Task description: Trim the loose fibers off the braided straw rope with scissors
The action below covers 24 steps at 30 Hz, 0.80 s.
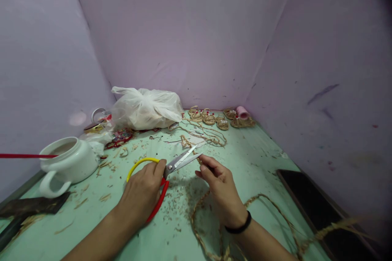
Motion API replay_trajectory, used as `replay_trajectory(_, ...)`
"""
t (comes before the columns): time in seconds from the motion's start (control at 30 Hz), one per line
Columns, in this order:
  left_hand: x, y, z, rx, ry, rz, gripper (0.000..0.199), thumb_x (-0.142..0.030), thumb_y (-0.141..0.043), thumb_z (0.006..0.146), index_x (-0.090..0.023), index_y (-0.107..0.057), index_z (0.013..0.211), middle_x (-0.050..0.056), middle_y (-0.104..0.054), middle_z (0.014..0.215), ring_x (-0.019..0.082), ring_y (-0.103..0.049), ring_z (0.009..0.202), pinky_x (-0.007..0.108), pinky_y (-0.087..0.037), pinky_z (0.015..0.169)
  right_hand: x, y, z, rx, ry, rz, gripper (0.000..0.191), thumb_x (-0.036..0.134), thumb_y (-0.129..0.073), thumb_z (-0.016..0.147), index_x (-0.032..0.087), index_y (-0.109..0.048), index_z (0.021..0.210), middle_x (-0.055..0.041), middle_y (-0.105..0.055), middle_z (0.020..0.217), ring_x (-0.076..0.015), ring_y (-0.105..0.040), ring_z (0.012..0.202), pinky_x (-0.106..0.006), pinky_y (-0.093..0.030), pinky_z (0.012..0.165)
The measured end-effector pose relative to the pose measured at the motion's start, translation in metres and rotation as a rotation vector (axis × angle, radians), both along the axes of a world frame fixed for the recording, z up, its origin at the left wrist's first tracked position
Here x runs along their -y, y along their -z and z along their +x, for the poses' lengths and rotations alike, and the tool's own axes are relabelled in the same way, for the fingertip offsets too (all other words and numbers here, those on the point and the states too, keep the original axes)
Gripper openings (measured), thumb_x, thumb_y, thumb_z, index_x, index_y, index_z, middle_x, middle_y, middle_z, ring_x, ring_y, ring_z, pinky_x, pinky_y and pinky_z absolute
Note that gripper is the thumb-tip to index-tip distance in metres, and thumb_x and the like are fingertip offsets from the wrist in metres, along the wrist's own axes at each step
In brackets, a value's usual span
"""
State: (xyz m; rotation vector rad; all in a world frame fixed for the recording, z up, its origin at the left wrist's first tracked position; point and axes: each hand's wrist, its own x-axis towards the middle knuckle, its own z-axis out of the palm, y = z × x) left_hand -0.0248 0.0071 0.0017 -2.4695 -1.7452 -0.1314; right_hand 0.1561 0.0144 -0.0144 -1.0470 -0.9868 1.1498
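The left hand [142, 191] grips the scissors [170, 167], its fingers curled around the yellow and red handles, while the blades stand slightly parted. The long axis of the scissors slants away from the person and to the right, so the tips lie just beside the fingertips of the right hand [225, 195]. Of the two hands, the right is nearer to those tips. Its thumb and fingers are drawn together in a pinch on what looks like a short piece of braided cord [193, 219]; the exact contact is partly hidden. The cord lies on the tabletop [113, 220], looping below the right hand and running off toward the near right side. Beyond the blades, more thin cord lies in loose coils [219, 143], with small woven pieces [209, 119] and a pink spool [242, 112] near the wall [196, 40]. A white pot [81, 163] stands left of the left hand, and a plastic bag [153, 112] rests farther back.
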Motion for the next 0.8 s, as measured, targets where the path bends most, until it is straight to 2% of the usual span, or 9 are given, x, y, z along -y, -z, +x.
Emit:
replay_trajectory(0.13,0.001,-0.003,0.002,-0.027,-0.032,-0.062,0.035,-0.011,-0.030,0.081,-0.018,-0.044,0.112,0.009,-0.060,0.092,0.023,-0.059,0.078,0.035,-0.047,0.065,0.000,0.002,0.000,0.027,0.011,0.018,0.024,0.023,-0.059,0.067,0.024,-0.069,0.088,-0.0042,-0.063,0.093,-0.0191,-0.055,0.086,-0.032,-0.048,0.071)
replay_trajectory(0.27,0.001,-0.005,0.002,-0.011,-0.027,-0.107,0.037,-0.009,-0.030,0.080,-0.017,-0.044,0.113,0.010,-0.061,0.093,0.024,-0.059,0.080,0.036,-0.047,0.067,0.001,0.000,0.000,0.001,0.017,-0.005,0.023,0.025,-0.059,0.067,0.024,-0.070,0.087,-0.0044,-0.062,0.096,-0.0191,-0.055,0.088,-0.032,-0.049,0.071)
replay_trajectory(0.53,0.001,-0.001,-0.002,0.079,0.001,-0.130,0.037,-0.009,-0.031,0.078,-0.016,-0.046,0.111,0.011,-0.063,0.091,0.025,-0.060,0.079,0.037,-0.045,0.067,0.000,0.001,0.001,-0.029,0.015,-0.016,0.024,0.025,-0.061,0.067,0.023,-0.069,0.089,-0.0047,-0.063,0.101,-0.0202,-0.055,0.092,-0.033,-0.048,0.073)
replay_trajectory(0.63,0.001,0.001,-0.003,0.289,0.027,-0.121,0.025,-0.014,-0.034,0.078,-0.018,-0.053,0.094,0.007,-0.063,0.080,0.020,-0.059,0.072,0.031,-0.044,0.064,0.001,-0.002,0.001,-0.078,0.017,-0.046,0.023,0.027,-0.062,0.066,0.023,-0.068,0.088,-0.0045,-0.063,0.101,-0.0192,-0.055,0.091,-0.031,-0.048,0.072)
replay_trajectory(0.7,0.000,0.000,-0.002,0.503,0.006,-0.146,0.016,-0.022,-0.038,0.079,-0.020,-0.054,0.083,0.001,-0.059,0.065,0.016,-0.056,0.059,0.026,-0.043,0.056,0.002,-0.006,0.000,-0.133,0.006,-0.104,0.023,0.028,-0.064,0.065,0.022,-0.068,0.087,-0.0033,-0.064,0.096,-0.0164,-0.055,0.084,-0.029,-0.048,0.069)
replay_trajectory(0.8,-0.001,-0.003,0.003,0.902,-0.145,-0.268,0.017,-0.034,-0.047,0.077,-0.019,-0.052,0.083,-0.003,-0.054,0.055,0.011,-0.049,0.044,0.021,-0.037,0.042,0.007,-0.011,-0.005,-0.286,-0.104,-0.264,0.023,0.028,-0.068,0.062,0.019,-0.068,0.083,0.0024,-0.056,0.062,-0.0085,-0.047,0.055,-0.026,-0.050,0.061)
